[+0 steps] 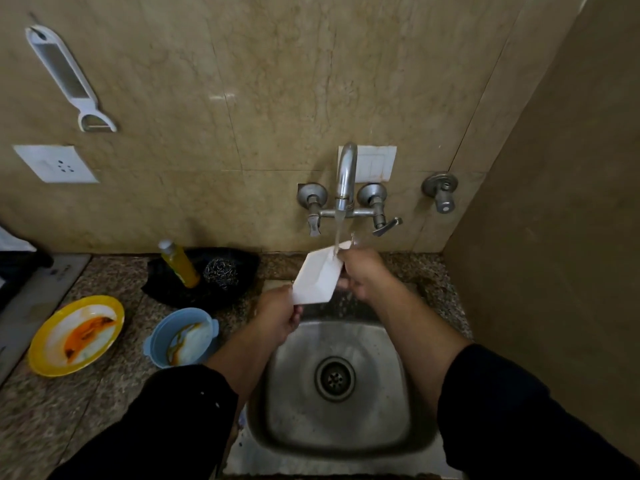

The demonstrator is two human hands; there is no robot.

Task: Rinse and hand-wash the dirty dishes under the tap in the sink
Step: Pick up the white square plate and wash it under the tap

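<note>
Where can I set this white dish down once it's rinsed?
The sink basin around the drain is bare. So is the counter strip right of the hands, and the counter in front of the yellow plate and blue bowl. Around the soap bottle and steel scrubber it is crowded.

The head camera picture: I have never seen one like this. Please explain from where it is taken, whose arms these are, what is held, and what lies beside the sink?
There is no machine here. A person wears one camera on the head; it looks down at their own two arms. The left hand and right hand together hold a white rectangular dish under water running from the tap, above the steel sink. On the counter to the left lie a stained yellow plate, a stained blue bowl, a yellow soap bottle and a steel scrubber.
</note>
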